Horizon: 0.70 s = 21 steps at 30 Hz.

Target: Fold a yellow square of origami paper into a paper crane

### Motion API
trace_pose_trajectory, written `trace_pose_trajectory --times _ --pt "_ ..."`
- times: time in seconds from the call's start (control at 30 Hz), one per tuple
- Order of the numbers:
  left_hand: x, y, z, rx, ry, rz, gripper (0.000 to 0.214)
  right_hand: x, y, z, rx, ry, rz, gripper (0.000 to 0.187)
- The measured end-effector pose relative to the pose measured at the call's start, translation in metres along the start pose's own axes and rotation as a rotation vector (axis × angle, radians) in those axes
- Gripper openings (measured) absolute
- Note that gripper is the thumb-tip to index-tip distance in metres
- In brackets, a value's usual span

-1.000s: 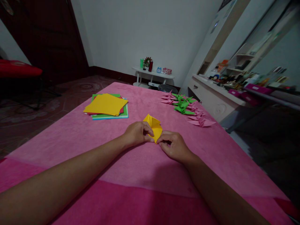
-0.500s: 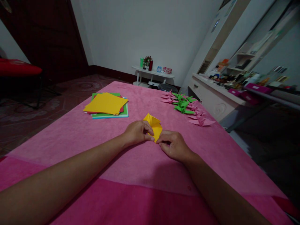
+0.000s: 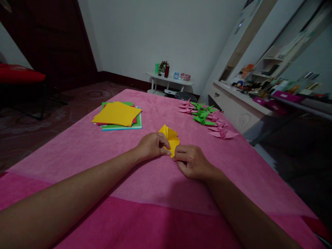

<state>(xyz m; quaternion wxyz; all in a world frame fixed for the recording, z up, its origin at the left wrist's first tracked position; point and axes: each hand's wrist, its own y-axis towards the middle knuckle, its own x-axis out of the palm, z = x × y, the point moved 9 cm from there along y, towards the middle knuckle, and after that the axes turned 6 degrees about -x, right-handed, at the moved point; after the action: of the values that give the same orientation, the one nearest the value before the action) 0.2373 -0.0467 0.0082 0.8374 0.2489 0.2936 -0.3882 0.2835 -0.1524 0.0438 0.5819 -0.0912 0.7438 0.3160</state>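
Pinching creased, pointed yellow paper (image 3: 172,136), left hand (image 3: 151,147) and right hand (image 3: 193,162), on fuzzy pink cloth (image 3: 155,183).

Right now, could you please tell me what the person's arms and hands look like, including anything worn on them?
The left hand and right hand are bare: no gloves, and no rings, watch or bracelet that I can make out in the dim light. Both forearms are uncovered down to the picture's lower edge, so no sleeve shows.
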Motion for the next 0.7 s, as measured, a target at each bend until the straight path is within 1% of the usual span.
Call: trace_pose_trajectory --times 0.3,0.5,0.57,0.7 --pt "-0.001 -0.001 0.001 0.011 0.042 0.028 0.019 0.002 0.0 -0.002 -0.015 -0.022 -0.016 0.021" --pt "-0.001 -0.001 0.0 -0.033 0.076 0.022 0.022 0.002 0.0 -0.001 -0.006 0.01 -0.004 0.022" --pt "-0.002 -0.001 0.002 -0.038 0.087 0.006 0.022 0.001 0.0 0.0 0.006 0.053 0.021 0.022" --pt "-0.003 -0.001 0.008 -0.026 0.106 -0.029 0.022 -0.001 -0.004 0.008 0.085 0.159 0.102 0.026"
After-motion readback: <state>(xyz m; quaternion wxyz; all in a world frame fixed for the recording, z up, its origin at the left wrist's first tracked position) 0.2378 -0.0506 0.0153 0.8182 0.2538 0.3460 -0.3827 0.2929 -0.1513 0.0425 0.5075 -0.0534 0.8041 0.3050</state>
